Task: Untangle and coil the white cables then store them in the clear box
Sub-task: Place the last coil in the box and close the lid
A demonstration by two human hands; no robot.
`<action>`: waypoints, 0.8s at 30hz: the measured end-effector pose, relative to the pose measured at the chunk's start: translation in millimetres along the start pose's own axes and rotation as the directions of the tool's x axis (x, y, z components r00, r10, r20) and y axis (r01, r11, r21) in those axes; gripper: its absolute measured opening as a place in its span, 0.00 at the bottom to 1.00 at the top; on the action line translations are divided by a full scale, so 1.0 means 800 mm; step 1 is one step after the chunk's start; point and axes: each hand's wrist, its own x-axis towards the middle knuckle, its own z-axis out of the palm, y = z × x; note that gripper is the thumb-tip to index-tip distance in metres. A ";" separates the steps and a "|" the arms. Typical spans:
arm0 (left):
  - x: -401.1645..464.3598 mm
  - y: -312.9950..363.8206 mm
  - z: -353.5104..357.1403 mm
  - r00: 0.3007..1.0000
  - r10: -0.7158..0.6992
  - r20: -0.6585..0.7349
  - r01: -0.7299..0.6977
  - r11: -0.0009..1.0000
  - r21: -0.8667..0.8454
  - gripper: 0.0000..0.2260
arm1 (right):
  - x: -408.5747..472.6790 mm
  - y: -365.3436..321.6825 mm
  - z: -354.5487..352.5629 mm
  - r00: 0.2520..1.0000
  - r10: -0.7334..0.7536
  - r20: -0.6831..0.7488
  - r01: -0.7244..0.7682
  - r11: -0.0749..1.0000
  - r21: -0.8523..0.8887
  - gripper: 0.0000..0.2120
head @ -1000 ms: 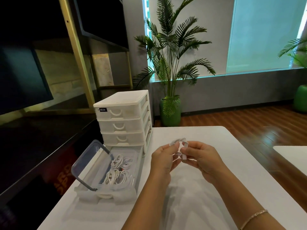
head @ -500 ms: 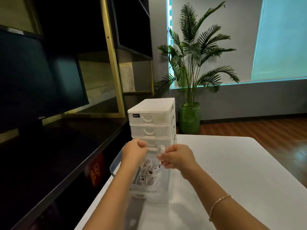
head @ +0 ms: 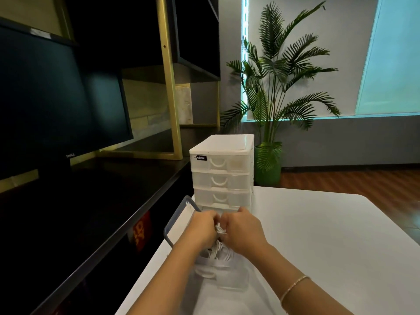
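Both hands have carried the small coiled white cable [head: 220, 230] from over the white table [head: 318, 235] to just above the clear plastic box [head: 231, 280] near the left edge, left hand [head: 203, 228] and right hand [head: 242, 233] pinching it, so stowing looks imminent.

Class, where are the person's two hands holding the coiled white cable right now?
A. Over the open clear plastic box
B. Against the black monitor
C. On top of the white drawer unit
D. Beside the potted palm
A: the left hand and right hand hold the coiled white cable above the open clear plastic box, in front of the white drawer unit.
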 end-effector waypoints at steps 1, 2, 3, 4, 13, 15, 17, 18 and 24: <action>0.000 0.001 0.001 1.000 0.017 0.000 -0.017 0.999 0.030 0.13 | 0.000 0.001 0.001 1.000 -0.006 0.003 0.006 1.000 -0.013 0.08; 0.000 0.001 0.002 1.000 0.030 0.001 -0.030 0.998 0.059 0.14 | 0.002 0.002 0.002 1.000 -0.009 0.011 0.009 1.000 -0.024 0.08; 0.001 0.001 0.002 0.999 0.043 0.002 -0.043 0.996 0.083 0.15 | 0.003 0.003 0.001 1.000 -0.005 0.023 0.006 0.999 -0.033 0.08; 0.003 0.000 0.003 0.998 0.056 0.003 -0.056 0.993 0.104 0.15 | 0.004 0.004 0.000 0.999 0.002 0.045 0.000 0.999 -0.044 0.08; 0.012 -0.002 0.007 0.998 0.060 0.009 -0.061 0.976 0.207 0.12 | 0.000 0.008 -0.025 0.951 -0.062 0.304 0.167 0.928 -0.334 0.15; 0.013 -0.004 0.007 0.998 0.060 0.001 -0.059 0.980 0.192 0.12 | 0.003 0.006 -0.026 0.923 -0.072 0.377 0.228 0.894 -0.386 0.14; 0.014 -0.005 0.006 0.999 0.051 0.002 -0.050 0.986 0.157 0.13 | 0.005 0.004 -0.025 0.899 -0.074 0.431 0.269 0.871 -0.411 0.13; 0.015 -0.007 0.007 0.999 0.046 0.006 -0.046 0.990 0.132 0.13 | 0.006 0.002 -0.025 0.890 -0.067 0.450 0.272 0.871 -0.408 0.14; 0.016 -0.013 0.000 0.999 0.036 0.031 -0.037 0.998 0.047 0.13 | 0.005 -0.007 -0.025 0.879 0.000 0.477 0.221 0.886 -0.408 0.13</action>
